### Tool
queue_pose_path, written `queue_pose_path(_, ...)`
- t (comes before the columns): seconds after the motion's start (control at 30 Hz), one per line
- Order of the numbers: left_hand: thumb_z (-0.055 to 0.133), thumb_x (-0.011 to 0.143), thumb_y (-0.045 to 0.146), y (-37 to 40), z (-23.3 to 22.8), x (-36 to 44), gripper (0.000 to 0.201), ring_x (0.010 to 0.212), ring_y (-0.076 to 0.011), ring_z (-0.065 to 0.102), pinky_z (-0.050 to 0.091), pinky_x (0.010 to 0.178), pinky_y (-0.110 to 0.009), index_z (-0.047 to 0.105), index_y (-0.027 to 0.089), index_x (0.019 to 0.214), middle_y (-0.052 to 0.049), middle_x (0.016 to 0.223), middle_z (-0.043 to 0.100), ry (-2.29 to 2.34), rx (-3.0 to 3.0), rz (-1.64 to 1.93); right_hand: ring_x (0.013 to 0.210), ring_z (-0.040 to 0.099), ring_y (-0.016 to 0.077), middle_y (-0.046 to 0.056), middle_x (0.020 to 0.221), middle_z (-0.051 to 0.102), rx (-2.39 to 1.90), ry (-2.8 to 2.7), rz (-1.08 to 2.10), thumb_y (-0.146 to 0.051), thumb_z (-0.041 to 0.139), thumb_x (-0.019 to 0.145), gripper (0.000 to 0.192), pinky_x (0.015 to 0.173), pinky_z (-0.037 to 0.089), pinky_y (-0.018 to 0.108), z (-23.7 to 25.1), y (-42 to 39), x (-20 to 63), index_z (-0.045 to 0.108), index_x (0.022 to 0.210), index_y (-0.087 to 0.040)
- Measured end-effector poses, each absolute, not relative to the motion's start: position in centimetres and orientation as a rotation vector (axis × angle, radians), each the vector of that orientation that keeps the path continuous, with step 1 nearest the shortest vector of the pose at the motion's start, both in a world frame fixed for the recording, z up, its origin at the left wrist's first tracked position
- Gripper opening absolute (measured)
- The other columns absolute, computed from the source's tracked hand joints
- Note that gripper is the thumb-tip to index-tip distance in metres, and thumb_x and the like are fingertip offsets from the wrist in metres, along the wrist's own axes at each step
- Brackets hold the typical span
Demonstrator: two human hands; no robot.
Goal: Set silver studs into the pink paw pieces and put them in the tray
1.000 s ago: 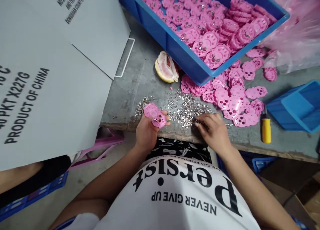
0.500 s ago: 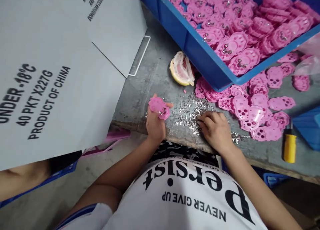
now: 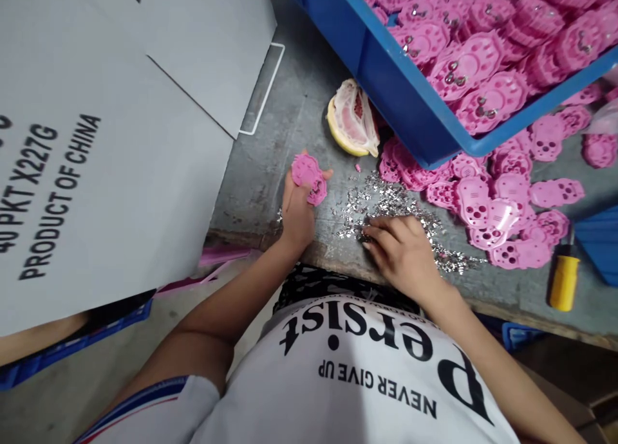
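Pink piece: the pink plastic piece [image 3: 309,177] lies in the left hand [image 3: 298,217], above the bare table [image 3: 258,203] and left of the metal bits [image 3: 386,196].
Left fingers: clamped on the piece, thumb across its face, fingertips behind.
Right fingers: the right hand [image 3: 405,254] is bent down at the near side of the metal bits, fingertips close together; whether they pinch a bit, one cannot tell.
Picking metal bits: probably best done by parting a single bit from the scatter with a light fingertip pinch, without raking others toward the table edge.
Holding the piece: a steady grip with the thumb clear of the holes would likely serve best, face up and close to the scatter.
Since a second ago: the left hand reaches farther from the table edge, and its piece stands more upright. The right fingertips sit farther left along the scatter. The blue bin [image 3: 355,42] and cut fruit [image 3: 350,122] keep their places on the table.
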State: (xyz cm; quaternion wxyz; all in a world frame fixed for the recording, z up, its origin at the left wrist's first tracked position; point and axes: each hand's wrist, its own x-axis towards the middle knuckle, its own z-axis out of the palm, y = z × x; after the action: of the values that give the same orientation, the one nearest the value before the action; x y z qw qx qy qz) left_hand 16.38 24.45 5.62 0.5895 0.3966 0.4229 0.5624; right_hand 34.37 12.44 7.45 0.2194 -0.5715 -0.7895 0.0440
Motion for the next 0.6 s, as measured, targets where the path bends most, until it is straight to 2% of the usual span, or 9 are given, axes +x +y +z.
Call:
queue_pose_path(0.13, 0.051, 0.09, 0.024, 22.6, 5.4, 16.5, 0.044, 0.123, -0.0237, 0.068, 0.038, 0.12, -0.043, 0.058, 0.021, 0.134, -0.006, 0.103, 0.078, 0.881, 0.877, 1.201, 0.099, 0.056, 0.0285, 0.013, 0.114, 0.073, -1.601, -2.294, 0.048, -0.024, 0.062, 0.099, 0.021, 0.082, 0.047, 0.043, 6.8, 13.0, 34.3, 0.073, 0.115, -0.015)
queue_pose_path(0.33, 0.051, 0.094, 0.033, 21.0, 4.6, 16.7, 0.047, 0.12, -0.0259, 0.07, 0.042, 0.118, -0.045, 0.055, 0.023, 0.14, -0.006, 0.103, 0.078, 0.79, 0.959, 1.121, 0.096, 0.061, 0.0262, 0.01, 0.108, 0.077, -1.68, -2.128, -0.043, -0.019, 0.064, 0.098, 0.012, 0.083, 0.048, 0.042, 6.0, 12.1, 37.7, 0.073, 0.105, -0.018)
queue_pose_path(0.5, 0.052, 0.096, 0.037, 20.9, 3.9, 16.6, 0.048, 0.121, -0.027, 0.068, 0.038, 0.12, -0.05, 0.054, 0.022, 0.142, -0.007, 0.111, 0.078, 0.729, 1.056, 1.076, 0.101, 0.062, 0.0276, 0.01, 0.12, 0.076, -1.82, -2.005, -0.102, -0.02, 0.062, 0.098, 0.018, 0.088, 0.048, 0.045, 6.5, 10.5, 38.1, 0.072, 0.113, -0.02)
queue_pose_path(0.6, 0.054, 0.095, 0.039, 20.8, 3.7, 16.6, 0.052, 0.13, -0.0269, 0.063, 0.033, 0.123, -0.049, 0.052, 0.022, 0.144, -0.008, 0.114, 0.078, 0.715, 1.099, 1.034, 0.111, 0.062, 0.0273, 0.012, 0.127, 0.073, -1.7, -2.074, -0.03, -0.021, 0.063, 0.099, 0.021, 0.094, 0.05, 0.045, 6.9, 9.5, 37.0, 0.071, 0.118, -0.02)
